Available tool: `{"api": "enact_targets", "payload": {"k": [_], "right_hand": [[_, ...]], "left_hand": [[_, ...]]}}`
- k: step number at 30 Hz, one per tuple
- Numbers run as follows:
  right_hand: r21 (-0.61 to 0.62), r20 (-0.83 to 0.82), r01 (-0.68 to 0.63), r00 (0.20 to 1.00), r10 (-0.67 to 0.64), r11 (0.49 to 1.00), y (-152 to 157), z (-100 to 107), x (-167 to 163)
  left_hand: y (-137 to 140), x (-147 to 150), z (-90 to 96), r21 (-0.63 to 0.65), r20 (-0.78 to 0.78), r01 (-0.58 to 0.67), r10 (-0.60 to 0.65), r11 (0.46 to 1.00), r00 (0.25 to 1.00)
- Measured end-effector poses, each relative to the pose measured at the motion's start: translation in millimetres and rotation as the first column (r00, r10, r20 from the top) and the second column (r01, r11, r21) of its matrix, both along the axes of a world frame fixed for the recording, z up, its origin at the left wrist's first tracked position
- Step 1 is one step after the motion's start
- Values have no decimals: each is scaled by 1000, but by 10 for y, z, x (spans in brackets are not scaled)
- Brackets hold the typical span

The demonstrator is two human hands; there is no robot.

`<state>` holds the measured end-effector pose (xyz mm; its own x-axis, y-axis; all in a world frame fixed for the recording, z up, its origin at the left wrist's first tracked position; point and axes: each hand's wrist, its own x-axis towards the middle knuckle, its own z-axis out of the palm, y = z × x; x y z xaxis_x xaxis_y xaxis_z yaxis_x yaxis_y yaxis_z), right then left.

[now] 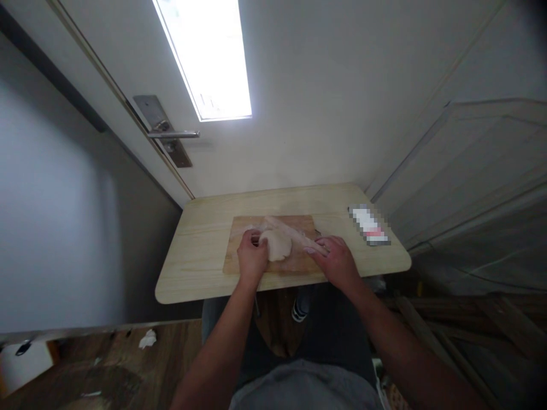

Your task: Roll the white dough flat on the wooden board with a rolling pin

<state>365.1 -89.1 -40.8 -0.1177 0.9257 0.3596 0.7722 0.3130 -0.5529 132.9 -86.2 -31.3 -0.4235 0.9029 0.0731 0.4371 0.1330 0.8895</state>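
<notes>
Dough (278, 246): a pale, cream-coloured, flattened piece, roughly round in outline with an uneven margin near five o'clock, located near the centre of a wooden board (232, 264). Rolling pin (291, 232): a slender, straight, pale rod, slanting from ten to four o'clock along the dough's one-o'clock side and held at its four-o'clock end; contact between the two cannot be discerned.

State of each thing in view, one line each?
Cutting board: lying flat on the table
Dough: flattened, roughly round, uneven edge
Rolling pin: held by one end, slanted
Left hand: curled at the dough's edge
Right hand: closed around the rolling pin
Door handle: lever roughly level
Door window: bright
</notes>
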Motion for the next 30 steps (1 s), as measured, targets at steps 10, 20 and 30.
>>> {"api": "enact_targets", "payload": {"k": [10, 20, 30], "right_hand": [[-42, 35, -203, 978, 204, 978, 170, 125, -17], [-24, 280, -181, 943, 180, 983, 233, 126, -83], [35, 224, 28, 974, -35, 999, 180, 94, -229]], "left_hand": [[-94, -490, 152, 74, -166, 14, -2, 997, 986], [497, -179, 105, -117, -623, 405, -385, 907, 681], [559, -211, -63, -250, -682, 399, -453, 882, 574]]}}
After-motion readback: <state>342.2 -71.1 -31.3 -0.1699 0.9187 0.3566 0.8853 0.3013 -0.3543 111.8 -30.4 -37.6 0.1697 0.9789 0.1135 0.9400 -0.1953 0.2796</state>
